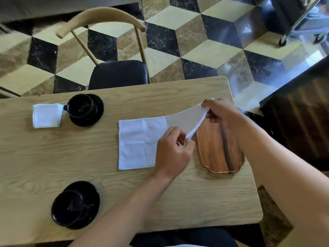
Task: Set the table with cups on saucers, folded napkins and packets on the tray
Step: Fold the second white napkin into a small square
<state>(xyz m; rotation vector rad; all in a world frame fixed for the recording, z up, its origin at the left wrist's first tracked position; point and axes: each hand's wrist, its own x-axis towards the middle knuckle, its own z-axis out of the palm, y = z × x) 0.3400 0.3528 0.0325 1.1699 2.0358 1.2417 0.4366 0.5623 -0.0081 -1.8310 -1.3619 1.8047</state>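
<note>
Head cam, hands (173, 150) pinching napkin (142, 141)

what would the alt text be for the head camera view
Two hands, left and right, lift the right edge of a white napkin to fold it on a light wooden table, beside an empty wooden tray. Two black cups on saucers, far and near, sit to the left, the far one next to a folded napkin.
</note>
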